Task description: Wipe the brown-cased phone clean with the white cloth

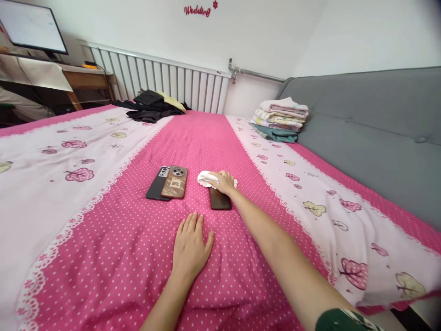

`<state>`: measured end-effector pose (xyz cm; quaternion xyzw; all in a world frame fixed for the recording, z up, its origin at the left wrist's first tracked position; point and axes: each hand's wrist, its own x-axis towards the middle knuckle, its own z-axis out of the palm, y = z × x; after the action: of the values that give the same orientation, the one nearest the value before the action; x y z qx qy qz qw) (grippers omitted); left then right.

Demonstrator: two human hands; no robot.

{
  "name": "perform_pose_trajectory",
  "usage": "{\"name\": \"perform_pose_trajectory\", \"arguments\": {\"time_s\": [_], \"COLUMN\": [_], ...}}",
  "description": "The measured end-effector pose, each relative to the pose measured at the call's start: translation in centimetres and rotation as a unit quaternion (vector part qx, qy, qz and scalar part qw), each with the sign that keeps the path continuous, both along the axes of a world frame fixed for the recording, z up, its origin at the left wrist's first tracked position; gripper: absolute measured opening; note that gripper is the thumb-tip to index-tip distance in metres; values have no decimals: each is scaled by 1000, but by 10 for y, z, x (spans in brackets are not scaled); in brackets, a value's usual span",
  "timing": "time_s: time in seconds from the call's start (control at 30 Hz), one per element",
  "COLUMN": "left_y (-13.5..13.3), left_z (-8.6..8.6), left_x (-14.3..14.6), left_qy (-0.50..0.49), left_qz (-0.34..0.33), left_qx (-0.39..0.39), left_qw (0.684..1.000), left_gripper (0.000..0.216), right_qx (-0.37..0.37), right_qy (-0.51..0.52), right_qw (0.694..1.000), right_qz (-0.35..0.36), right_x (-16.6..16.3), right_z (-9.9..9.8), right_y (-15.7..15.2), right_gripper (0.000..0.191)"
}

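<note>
On the pink polka-dot bedsheet point(220, 257), my left hand point(190, 248) lies flat with its fingers stretched out, holding nothing. My right hand point(223, 182) is closed on a white cloth point(206, 178) and presses it against the upper part of a dark phone point(219, 201). The cloth and hand hide that end of the phone. To the left lie two more phones, backs up: a brown one with a round camera block point(175, 184) partly overlaps a black one point(155, 188). Both are just beyond my left fingertips.
Folded clothes point(280, 117) are stacked near the grey headboard point(365, 110). A pile of dark clothes point(151, 106) lies at the far edge, before a white radiator point(155, 76). A desk point(82, 80) with a monitor point(32, 27) stands at the far left.
</note>
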<state>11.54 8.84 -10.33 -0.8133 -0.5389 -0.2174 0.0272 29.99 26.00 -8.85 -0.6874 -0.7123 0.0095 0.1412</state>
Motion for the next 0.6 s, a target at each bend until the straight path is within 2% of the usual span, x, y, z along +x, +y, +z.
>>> {"name": "perform_pose_trajectory", "arguments": {"time_s": [0.2, 0.47, 0.6], "left_y": [0, -7, -8], "left_z": [-3, -4, -5], "left_x": [-4, -15, -20], "left_qy": [-13, -85, -103], "left_qz": [-14, -52, -64], "left_qx": [20, 40, 37], "left_qw": [1000, 994, 992], "left_gripper": [48, 35, 33], "right_qx": [23, 30, 41], "right_qy": [4, 8, 16], "right_qw": [999, 992, 992], "right_qz": [41, 126, 121], "right_x": [-5, 2, 2], "right_z": [8, 4, 0], "right_y": [-31, -123, -138], "right_gripper": [47, 41, 41]}}
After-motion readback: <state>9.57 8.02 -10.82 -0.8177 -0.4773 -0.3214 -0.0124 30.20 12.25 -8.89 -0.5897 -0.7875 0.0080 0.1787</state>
